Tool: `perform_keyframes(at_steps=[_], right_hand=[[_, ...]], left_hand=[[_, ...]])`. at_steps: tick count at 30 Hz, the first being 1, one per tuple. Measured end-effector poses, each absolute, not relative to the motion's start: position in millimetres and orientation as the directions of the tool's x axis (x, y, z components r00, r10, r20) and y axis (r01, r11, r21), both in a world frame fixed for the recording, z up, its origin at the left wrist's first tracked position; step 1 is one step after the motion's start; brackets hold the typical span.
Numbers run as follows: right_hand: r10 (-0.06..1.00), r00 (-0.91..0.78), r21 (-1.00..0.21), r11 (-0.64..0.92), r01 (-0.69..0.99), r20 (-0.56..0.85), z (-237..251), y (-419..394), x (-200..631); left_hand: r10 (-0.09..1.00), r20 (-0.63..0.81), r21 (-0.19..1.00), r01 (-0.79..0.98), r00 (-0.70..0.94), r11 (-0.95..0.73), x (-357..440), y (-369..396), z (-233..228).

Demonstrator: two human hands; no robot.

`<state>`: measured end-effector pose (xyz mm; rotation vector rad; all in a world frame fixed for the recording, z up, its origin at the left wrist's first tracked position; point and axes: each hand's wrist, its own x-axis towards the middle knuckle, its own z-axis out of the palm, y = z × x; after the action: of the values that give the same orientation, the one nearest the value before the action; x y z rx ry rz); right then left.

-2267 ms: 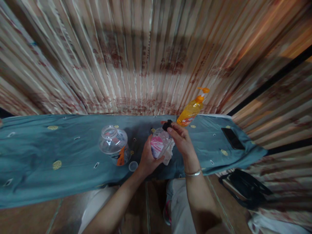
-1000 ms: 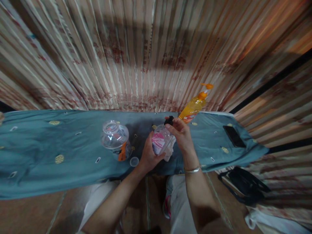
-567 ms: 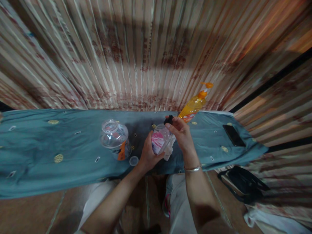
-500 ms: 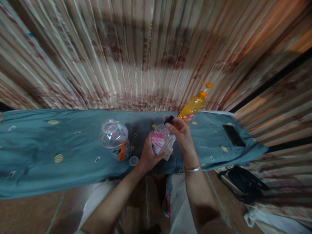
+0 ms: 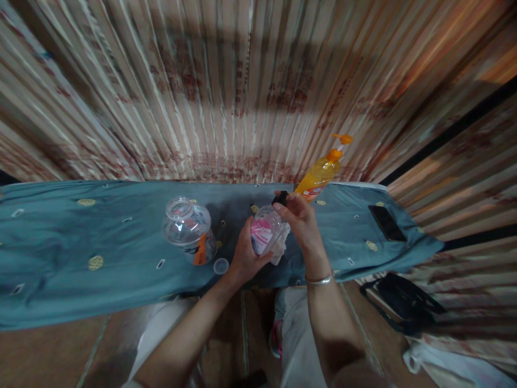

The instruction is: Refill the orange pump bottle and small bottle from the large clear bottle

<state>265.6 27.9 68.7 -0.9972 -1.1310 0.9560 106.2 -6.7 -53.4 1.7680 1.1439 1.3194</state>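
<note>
My left hand (image 5: 244,254) is wrapped round a clear plastic bottle (image 5: 263,233) with a pink and white label, which tilts to the right. At the bottle's top, my right hand (image 5: 299,216) pinches a small black piece (image 5: 280,199), perhaps its cap or spray head; whether it is still joined to the bottle cannot be made out. A crumpled white tissue or cloth (image 5: 279,249) lies on the table beside the bottle, partly hidden by it. To the left of my left hand sits a small clear round cap (image 5: 221,265).
A large clear plastic container (image 5: 189,229) with an orange and black label stands left on the teal cloth (image 5: 133,237). Behind my right hand is a yellow pump bottle (image 5: 321,172). A black phone (image 5: 386,222) lies farther right, a black bag (image 5: 404,302) below the table's right end.
Almost nothing differs. Both hands keep the same hold on the bottle and the black piece; the view has shifted very slightly.
</note>
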Motion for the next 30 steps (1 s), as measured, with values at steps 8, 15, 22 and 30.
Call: perform_keyframes(at_steps=[8, 15, 22, 30], right_hand=[[0.977, 0.042, -0.976, 0.211, -0.059, 0.209, 74.1, 23.9, 272.4], [0.951, 0.152, -0.959, 0.279, -0.055, 0.268, 63.7, 29.9, 271.9], [0.967, 0.054, -0.968, 0.250, -0.035, 0.248, 70.1, 25.9, 273.3], [0.943, 0.177, -0.954, 0.295, -0.052, 0.282, 58.1, 31.4, 271.0]], left_hand=[[0.918, 0.380, 0.881, 0.257, 0.112, -0.396, 104.9, -6.8, -53.5], [0.915, 0.383, 0.874, 0.270, 0.127, -0.403, 106.0, -6.2, -53.3], [0.912, 0.392, 0.870, 0.276, 0.116, -0.409, 104.6, -5.2, -56.4], [0.906, 0.400, 0.856, 0.299, 0.137, -0.423, 103.4, -5.4, -55.7]])
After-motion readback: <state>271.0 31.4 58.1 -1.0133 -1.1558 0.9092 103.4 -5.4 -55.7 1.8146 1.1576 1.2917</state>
